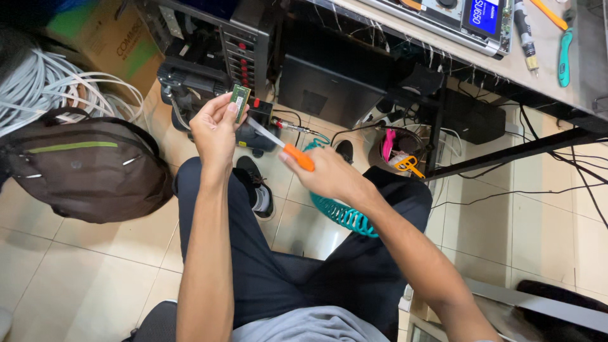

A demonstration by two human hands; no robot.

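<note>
My left hand holds a small green circuit board upright between thumb and fingers, above my lap. My right hand grips an orange-handled tool whose pale blade or brush tip reaches up to the lower edge of the board. Both forearms extend from the bottom of the view over my dark trousers. A teal coiled hose runs under my right wrist.
A brown backpack lies on the tiled floor at left, beside a bundle of white cables. Black computer cases stand under the desk, which carries hand tools. A round bin with scissors sits by the desk leg.
</note>
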